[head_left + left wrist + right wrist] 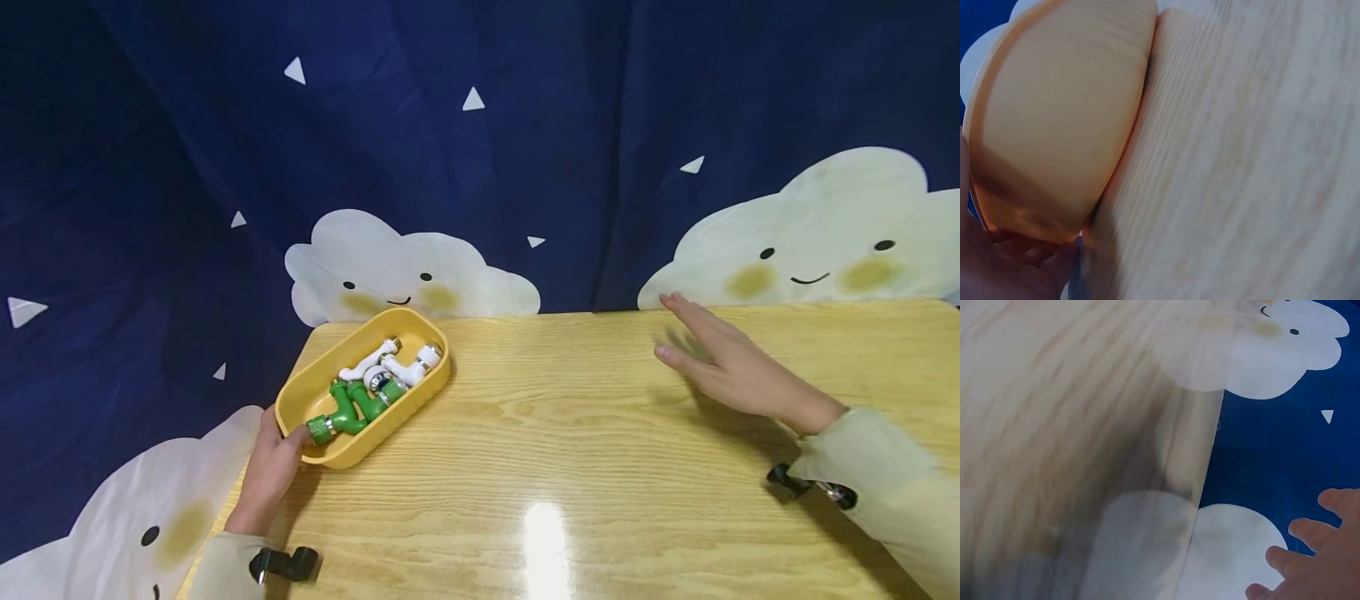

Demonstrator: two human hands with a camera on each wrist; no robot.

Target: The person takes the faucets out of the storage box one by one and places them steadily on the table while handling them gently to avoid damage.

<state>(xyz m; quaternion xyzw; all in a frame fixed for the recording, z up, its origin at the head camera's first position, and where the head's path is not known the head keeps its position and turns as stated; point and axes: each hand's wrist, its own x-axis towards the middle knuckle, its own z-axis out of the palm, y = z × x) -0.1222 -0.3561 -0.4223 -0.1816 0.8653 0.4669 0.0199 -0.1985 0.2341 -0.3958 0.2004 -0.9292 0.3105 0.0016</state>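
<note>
My left hand (272, 462) grips the near left end of a yellow plastic bin (405, 407), its thumb over the rim. In the left wrist view the fingers (1054, 262) curl at the bottom of the bin's end wall (1054, 119). Inside the bin lie two green taps (347, 410) and, beside them, several white taps (412, 371) with metal threaded ends. Over the right part of the table, my right hand (738, 367) is held with its fingers extended and holds nothing. The right wrist view catches only part of that hand (1322, 556).
The wooden table (540, 433) runs back to a dark blue curtain (570, 150) printed with white clouds and triangles. The bin stands close to the table's left edge. Light glares off the tabletop near the front.
</note>
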